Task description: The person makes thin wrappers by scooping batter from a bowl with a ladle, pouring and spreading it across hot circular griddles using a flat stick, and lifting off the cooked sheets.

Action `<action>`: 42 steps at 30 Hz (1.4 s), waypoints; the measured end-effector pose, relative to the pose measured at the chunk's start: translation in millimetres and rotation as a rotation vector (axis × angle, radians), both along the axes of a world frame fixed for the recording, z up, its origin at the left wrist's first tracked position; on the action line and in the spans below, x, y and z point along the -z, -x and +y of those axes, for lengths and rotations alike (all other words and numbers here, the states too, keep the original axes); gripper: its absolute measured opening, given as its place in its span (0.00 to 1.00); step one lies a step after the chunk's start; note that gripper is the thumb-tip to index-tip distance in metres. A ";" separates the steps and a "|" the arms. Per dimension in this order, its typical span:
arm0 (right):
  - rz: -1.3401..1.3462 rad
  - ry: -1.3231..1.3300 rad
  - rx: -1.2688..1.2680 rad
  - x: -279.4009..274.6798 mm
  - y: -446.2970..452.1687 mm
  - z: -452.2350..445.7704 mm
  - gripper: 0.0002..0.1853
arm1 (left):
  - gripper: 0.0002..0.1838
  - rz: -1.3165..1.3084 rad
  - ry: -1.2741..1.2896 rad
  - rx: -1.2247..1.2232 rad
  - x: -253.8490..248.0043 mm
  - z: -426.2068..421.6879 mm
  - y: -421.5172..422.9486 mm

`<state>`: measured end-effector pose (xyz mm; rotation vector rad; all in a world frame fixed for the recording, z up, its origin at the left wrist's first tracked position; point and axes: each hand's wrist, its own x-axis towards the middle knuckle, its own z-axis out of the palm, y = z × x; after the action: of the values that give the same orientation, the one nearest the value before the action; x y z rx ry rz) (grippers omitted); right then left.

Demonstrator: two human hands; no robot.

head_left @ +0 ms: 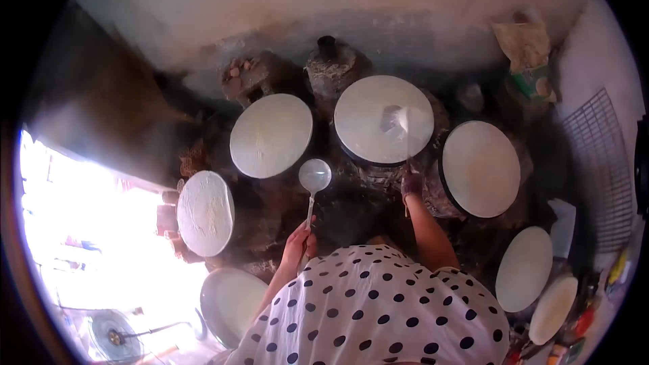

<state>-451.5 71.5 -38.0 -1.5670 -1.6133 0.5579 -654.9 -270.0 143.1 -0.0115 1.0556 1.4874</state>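
My left hand is closed around the long handle of a metal ladle. The ladle's round bowl points away from me, between the left-hand and central griddles. My right hand, dark-coloured at the fingers, grips a thin-handled tool. Its pale, fan-like head is blurred over the central round griddle, so its exact kind does not show. A whitish layer covers that griddle. Similar pale layers lie on the griddle to its left and the griddle to its right.
Another pale, wrinkled disc is at far left, above a large white basin. Two pale discs stand at lower right. A wire rack leans on the right wall; a fan is at lower left.
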 end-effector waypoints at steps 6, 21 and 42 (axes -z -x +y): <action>0.288 0.423 0.082 -36.2 15.7 1.0 0.28 | 0.19 -0.042 0.002 0.005 8.2 -20.7 11.6; 0.040 0.420 -0.361 -26.5 -48.0 76.6 0.26 | 0.19 0.058 0.074 0.079 35.6 23.7 -27.9; 0.143 0.998 -0.326 -47.5 -38.8 -7.3 0.24 | 0.07 -0.076 0.091 -0.066 59.6 265.7 -49.1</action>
<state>-412.7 64.1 9.5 -1.8500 -1.5571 1.8124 -605.8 -4.2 83.6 -0.1670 1.0696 1.4853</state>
